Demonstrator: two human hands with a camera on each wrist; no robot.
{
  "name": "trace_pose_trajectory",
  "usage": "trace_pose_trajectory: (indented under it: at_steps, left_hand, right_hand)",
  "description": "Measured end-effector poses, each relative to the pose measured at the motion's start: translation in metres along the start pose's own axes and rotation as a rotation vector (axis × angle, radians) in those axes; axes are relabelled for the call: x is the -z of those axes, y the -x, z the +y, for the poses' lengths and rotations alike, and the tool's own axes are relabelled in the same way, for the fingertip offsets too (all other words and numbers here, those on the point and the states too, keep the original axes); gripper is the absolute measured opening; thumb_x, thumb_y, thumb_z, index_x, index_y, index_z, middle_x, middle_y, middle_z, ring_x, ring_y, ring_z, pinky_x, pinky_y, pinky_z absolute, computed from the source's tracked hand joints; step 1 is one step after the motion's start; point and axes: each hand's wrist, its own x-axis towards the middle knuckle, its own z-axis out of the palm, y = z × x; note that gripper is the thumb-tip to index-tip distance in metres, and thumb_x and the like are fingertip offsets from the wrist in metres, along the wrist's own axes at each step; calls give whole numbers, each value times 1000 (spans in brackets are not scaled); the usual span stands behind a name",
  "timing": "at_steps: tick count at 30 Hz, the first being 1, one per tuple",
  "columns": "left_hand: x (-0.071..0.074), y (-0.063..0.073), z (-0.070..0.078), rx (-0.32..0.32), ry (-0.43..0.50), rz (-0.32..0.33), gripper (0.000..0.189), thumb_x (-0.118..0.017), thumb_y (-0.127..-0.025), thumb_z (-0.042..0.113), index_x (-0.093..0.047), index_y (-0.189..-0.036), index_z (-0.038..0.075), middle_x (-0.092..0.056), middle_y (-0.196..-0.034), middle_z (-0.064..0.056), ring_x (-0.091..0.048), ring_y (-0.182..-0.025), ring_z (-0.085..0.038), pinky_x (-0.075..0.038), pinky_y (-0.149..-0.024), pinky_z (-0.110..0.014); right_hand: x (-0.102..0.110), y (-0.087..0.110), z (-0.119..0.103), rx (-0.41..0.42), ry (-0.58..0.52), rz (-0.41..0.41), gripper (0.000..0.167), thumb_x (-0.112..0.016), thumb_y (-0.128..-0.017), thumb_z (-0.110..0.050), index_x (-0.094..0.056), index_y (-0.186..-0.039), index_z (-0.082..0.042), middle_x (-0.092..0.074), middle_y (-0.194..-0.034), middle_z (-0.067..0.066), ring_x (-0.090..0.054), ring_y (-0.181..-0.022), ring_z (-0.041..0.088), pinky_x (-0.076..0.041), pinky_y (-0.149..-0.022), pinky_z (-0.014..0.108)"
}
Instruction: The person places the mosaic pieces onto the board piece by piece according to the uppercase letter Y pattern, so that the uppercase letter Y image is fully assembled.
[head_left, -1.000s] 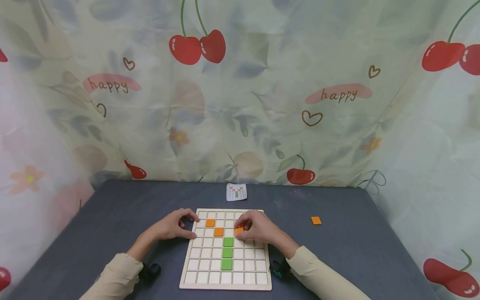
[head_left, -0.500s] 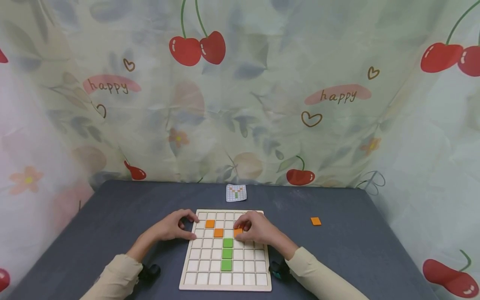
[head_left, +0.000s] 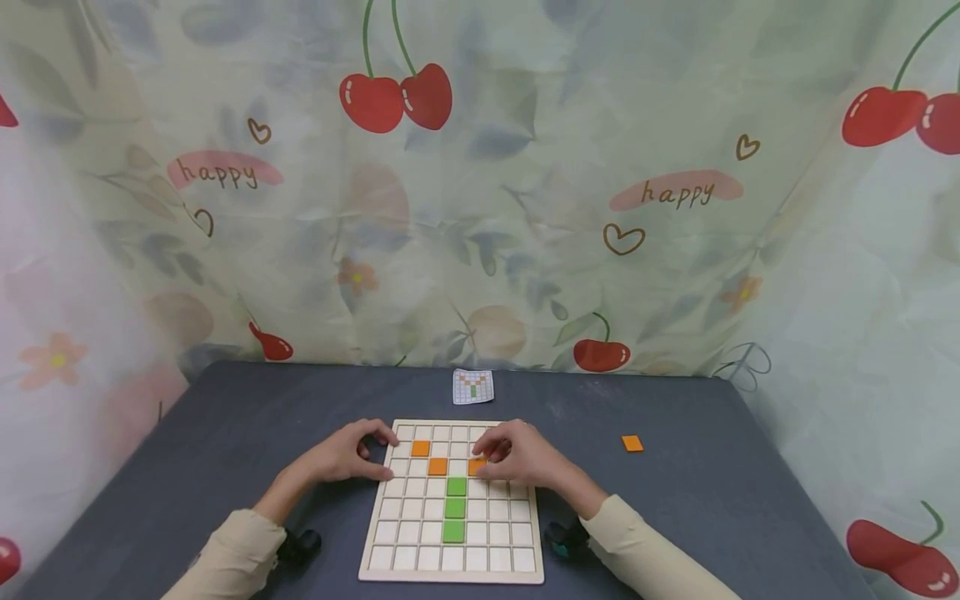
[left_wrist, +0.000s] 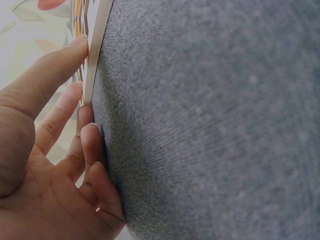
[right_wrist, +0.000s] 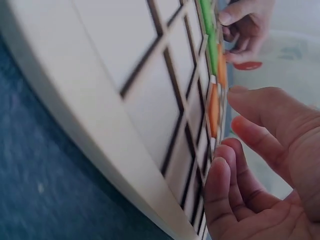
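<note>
A pale grid board lies on the dark table. Several green tiles stand in a column in its middle, with orange tiles above them to the left. My left hand rests at the board's left edge, thumb and fingertips touching the rim. Over the right part is my right hand, its thumb beside an orange tile seated in a cell. In the right wrist view, the fingers stand apart from that tile and pinch nothing.
One loose orange tile lies on the table to the right. Behind the board is a small card printed with a coloured grid pattern. A printed curtain hangs behind the table.
My right hand's fingertips have lifted slightly off the orange tile, which stays in its cell. The left hand keeps its place on the board's edge.
</note>
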Motion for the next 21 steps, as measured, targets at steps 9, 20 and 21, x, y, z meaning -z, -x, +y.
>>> trace_pose_trajectory:
  at_steps: [9,20,21]
  left_hand:
    - [0,-1,0,10,-8,-3,41,-88,-82,25,-67,-116,13,-55,-112,-5,-50,-94,-24,-42,-81,-41]
    - [0,0,0,-6,-20,-1,41,-88,-83,25,-67,-116,12,-55,-112,-6,-49,-93,-24,-42,-79,-39]
    - [0,0,0,-5,-20,-1,41,-88,-83,25,-67,-116,12,-55,-112,-6,-49,-93,-24,-42,-79,-39]
  right_hand:
    - [23,17,9,39,-13,30,23,-82,-88,-13,-76,-108,-3,-69,-94,2,-61,-80,15,-51,-75,31]
    - [52,47,29,17,-54,40,27,-81,-88,-12,-73,-111,0,-69,-97,9,-62,-83,19,-52,-73,31]
    - [54,50,31,12,-53,43,27,-81,-88,-12,-73,-110,0,-69,-98,10,-62,-84,19,-52,-74,31]
